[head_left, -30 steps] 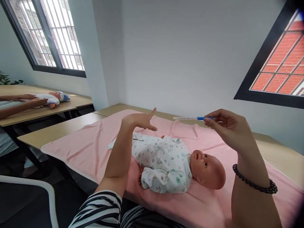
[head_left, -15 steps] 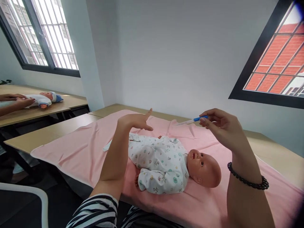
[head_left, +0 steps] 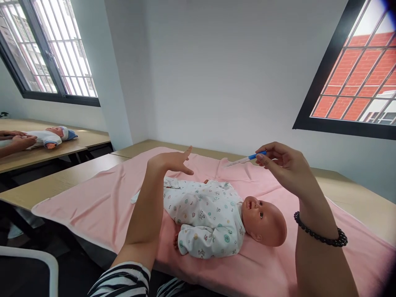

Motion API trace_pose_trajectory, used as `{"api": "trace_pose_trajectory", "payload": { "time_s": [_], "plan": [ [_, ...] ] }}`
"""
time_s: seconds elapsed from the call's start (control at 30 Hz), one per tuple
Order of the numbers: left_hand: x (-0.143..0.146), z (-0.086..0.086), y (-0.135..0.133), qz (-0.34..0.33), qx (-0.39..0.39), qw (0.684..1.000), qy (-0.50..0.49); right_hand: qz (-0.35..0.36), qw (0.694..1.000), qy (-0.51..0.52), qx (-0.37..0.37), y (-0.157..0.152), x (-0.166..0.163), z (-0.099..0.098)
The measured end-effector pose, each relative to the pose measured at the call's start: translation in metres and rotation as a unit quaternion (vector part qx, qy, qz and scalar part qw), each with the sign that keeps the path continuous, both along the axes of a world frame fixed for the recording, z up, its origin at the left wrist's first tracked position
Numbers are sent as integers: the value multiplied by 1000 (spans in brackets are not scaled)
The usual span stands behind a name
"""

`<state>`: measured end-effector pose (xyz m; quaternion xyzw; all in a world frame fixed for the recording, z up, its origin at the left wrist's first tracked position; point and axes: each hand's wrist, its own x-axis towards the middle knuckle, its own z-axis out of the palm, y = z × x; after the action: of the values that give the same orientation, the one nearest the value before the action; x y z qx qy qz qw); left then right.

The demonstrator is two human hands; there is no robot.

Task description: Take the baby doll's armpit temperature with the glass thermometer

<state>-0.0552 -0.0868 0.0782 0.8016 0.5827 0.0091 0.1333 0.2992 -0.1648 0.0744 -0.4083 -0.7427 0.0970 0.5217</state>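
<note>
A baby doll [head_left: 210, 210] in a white patterned outfit lies on its back on a pink cloth [head_left: 99, 198], head to the right. Above the doll's chest and head, my right hand [head_left: 283, 167] pinches the blue end of a thin, clear thermometer [head_left: 243, 160]. Its clear tip points left and slightly down, apart from the doll. My left hand [head_left: 175, 161] hovers over the doll's lower body with thumb and fingers apart, holding nothing. My left forearm hides part of the doll's legs.
The cloth covers a wooden table [head_left: 74, 175] against the wall. On another table at the left, a person's hands [head_left: 20, 140] touch a second doll [head_left: 58, 134] in a blue and white hat. A white curved rail [head_left: 51, 264] stands at lower left.
The camera view has shifted slightly. Both hands hold nearly the same pose over the doll, and the thermometer stays in my right hand.
</note>
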Motion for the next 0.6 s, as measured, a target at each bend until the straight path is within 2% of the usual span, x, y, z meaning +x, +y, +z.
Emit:
{"api": "trace_pose_trajectory", "payload": {
  "time_s": [0.2,0.47,0.53,0.6],
  "plan": [
    [3,2,-3,15,-23,1000,4,-8,1000,-12,0,-1,-3,0],
    [4,3,-7,12,-16,1000,7,-11,1000,-18,-3,1,-3,-1],
    [4,1,-5,-1,-5,1000,7,-12,1000,-15,-4,3,-4,-2],
    [6,1,-5,-40,32,999,-6,-6,1000,-3,-6,3,-5,-2]
  ]
}}
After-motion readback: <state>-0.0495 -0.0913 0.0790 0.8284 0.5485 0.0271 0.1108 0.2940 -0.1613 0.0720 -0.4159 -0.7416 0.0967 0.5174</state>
